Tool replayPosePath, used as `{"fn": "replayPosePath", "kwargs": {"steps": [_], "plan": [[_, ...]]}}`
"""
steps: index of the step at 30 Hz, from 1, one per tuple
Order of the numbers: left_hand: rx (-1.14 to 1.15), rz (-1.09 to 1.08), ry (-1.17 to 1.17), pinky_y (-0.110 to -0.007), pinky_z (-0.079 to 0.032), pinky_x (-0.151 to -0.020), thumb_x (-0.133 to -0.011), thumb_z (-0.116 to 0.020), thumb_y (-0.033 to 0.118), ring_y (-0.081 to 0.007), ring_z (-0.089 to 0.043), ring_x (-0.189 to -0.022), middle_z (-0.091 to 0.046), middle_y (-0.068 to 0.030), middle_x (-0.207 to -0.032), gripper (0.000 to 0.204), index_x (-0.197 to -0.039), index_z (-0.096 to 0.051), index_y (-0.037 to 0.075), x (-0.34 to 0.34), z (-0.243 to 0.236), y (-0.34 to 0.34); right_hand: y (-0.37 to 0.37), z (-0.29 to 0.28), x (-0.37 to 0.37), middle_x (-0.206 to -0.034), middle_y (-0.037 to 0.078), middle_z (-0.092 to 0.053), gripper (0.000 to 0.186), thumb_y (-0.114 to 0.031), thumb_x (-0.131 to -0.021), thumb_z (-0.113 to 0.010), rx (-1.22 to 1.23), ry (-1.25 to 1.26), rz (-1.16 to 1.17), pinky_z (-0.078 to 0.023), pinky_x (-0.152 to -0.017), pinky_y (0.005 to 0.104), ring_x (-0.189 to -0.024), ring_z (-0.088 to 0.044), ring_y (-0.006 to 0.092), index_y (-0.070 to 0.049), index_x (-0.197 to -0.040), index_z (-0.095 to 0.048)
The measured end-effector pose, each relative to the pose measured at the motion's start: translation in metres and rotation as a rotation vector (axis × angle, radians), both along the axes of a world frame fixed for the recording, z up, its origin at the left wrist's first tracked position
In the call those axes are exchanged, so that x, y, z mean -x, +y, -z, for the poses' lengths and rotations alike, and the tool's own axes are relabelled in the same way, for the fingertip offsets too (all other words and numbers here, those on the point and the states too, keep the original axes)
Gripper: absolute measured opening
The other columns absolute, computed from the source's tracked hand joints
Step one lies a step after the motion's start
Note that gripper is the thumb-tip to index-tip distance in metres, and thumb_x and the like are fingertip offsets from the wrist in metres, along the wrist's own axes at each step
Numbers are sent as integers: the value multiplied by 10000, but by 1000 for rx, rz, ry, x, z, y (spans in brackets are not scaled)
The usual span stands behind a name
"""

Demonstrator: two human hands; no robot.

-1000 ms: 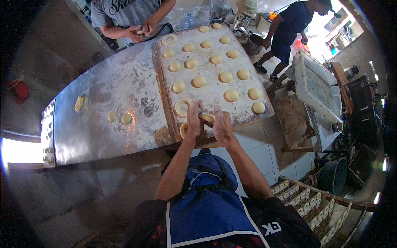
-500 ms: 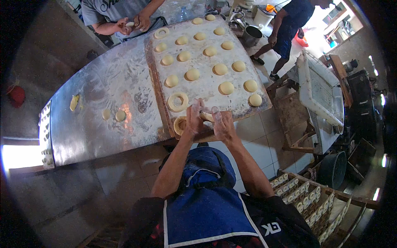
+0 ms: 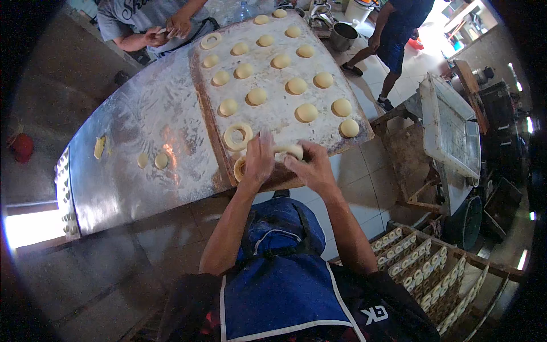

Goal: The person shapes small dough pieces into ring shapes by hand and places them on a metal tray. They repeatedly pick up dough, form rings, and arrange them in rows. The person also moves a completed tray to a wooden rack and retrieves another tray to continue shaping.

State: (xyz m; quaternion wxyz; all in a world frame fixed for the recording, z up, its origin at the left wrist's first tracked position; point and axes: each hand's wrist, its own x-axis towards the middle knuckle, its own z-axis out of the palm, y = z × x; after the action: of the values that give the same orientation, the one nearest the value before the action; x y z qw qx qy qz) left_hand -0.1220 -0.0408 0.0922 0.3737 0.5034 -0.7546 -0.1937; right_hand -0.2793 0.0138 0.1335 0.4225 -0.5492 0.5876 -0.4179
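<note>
Near the close edge of a floured wooden board (image 3: 270, 122), I hold a curved piece of dough (image 3: 290, 150) between my two hands. My right hand (image 3: 313, 168) is closed round its right end, with the thumb below. The dough's other end goes behind my left hand (image 3: 260, 159), whose fingers point up and are slightly blurred; whether the piece is a full ring is hidden. Just left of my left hand lies a dough ring (image 3: 228, 137), and a second ring (image 3: 237, 169) is partly covered by that hand. Several round dough balls (image 3: 306, 112) sit in rows beyond.
Left of the board stretches a floured metal table (image 3: 125, 188) with two dough balls (image 3: 161, 161). Across it, a person (image 3: 145, 23) handles dough; another person (image 3: 393, 45) stands at the far right. A rack (image 3: 421, 268) of dough rings stands at lower right, below a white tray (image 3: 450, 125).
My right hand has moved a little right and turned, and more of the curved dough shows between my hands. The view has shifted slightly. The person at the far right has stepped.
</note>
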Motion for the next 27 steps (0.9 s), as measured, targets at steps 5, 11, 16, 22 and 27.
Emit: {"fn": "replayPosePath", "kwargs": {"steps": [5,11,16,22,27], "plan": [[-314,-54,-271,-530,-452,-794,-897,-545,137,-437,-563,-927,-603,-262,-997,239,-1043,-542,-51,9,-8,-23,6,-1,13,-989,227,-630,522,-165,-771,-740,-22,538,159,-498,-827,441,-905,-627,342,20,-1211,-528],[-272,177,-261,-490,-473,-810,-841,-658,197,-404,-588,-931,-620,-207,-958,269,-1028,-604,11,-5,-12,-16,-44,32,39,-1088,267,-574,444,-117,-877,-598,469,874,144,-425,-938,497,-1057,-539,432,55,-1266,-470],[-125,124,-68,-427,-496,-792,-818,-707,216,-360,-612,-914,-628,-174,-977,292,-1007,-624,10,-22,-24,-1,-105,63,55,-1132,266,-589,382,-156,-868,-601,464,1129,-88,-433,-940,487,-1073,-539,432,19,-1202,-539],[-173,-222,134,-393,-487,-738,-841,-678,98,-311,-615,-856,-601,-145,-936,189,-998,-620,11,-171,-27,46,-103,0,32,-806,127,-663,362,-124,-666,-808,-14,636,-85,-523,-697,342,-752,-645,212,-24,-973,-646],[-315,-521,145,-381,-484,-724,-870,-633,74,-270,-621,-849,-610,-132,-922,145,-999,-630,9,-272,-8,71,-113,18,-141,-860,164,-670,348,-163,-673,-779,110,159,-528,-517,-749,398,-821,-666,325,-28,-968,-653]]}}
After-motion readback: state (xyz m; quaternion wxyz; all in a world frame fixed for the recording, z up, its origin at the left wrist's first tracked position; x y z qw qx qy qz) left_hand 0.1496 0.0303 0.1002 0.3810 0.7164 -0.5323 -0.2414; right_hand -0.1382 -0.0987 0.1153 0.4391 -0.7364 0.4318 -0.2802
